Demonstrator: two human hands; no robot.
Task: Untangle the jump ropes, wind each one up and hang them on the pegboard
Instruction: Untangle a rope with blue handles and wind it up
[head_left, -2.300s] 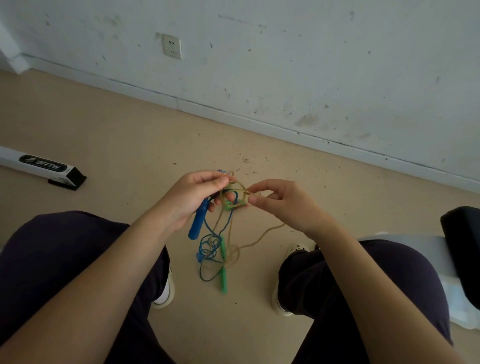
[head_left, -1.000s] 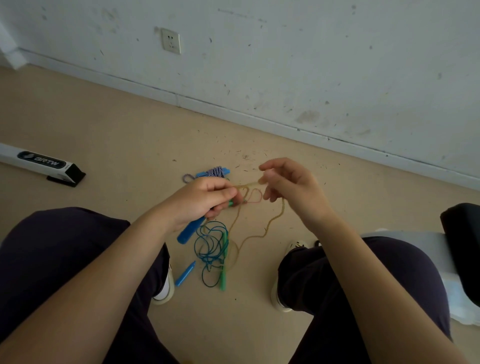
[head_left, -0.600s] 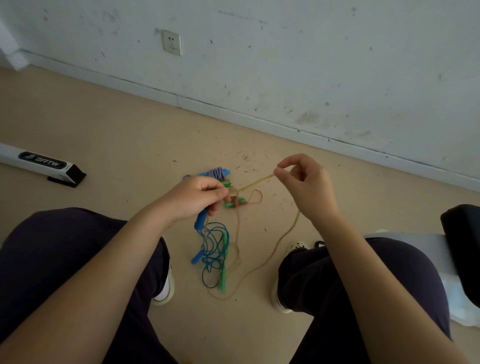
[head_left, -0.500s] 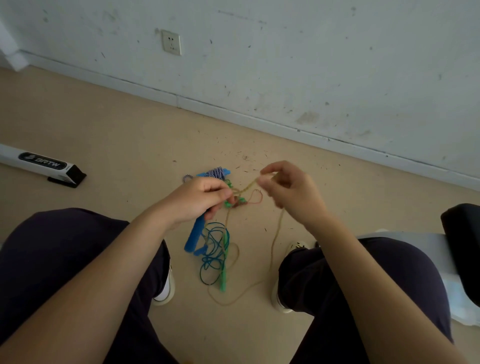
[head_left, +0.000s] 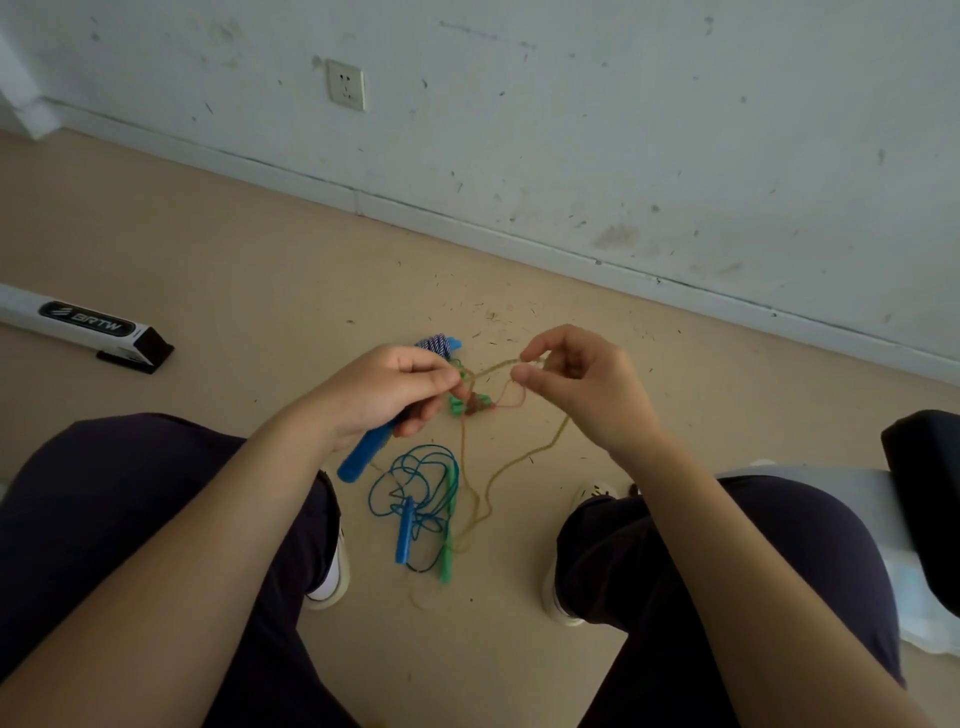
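Your left hand (head_left: 387, 392) grips a blue handle (head_left: 366, 452) and the knot, your right hand (head_left: 582, 387) at 3 o'clock pinches the tan rope (head_left: 493, 368), remaining jump ropes (head_left: 421, 499) dangling toward the floor (head_left: 260, 270) at 6 o'clock.

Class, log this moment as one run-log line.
stage: untangling | left hand: grips blue handle | right hand: pinches tan rope | pegboard: unseen

A bare, plain room, home or workplace unclear: scuffed white wall (head_left: 623, 130) with a socket (head_left: 346, 85) at eleven o'clock, white skirting, beige floor (head_left: 234, 270) strewn with small debris, a white "BRTW" bar (head_left: 78, 325) at nine o'clock
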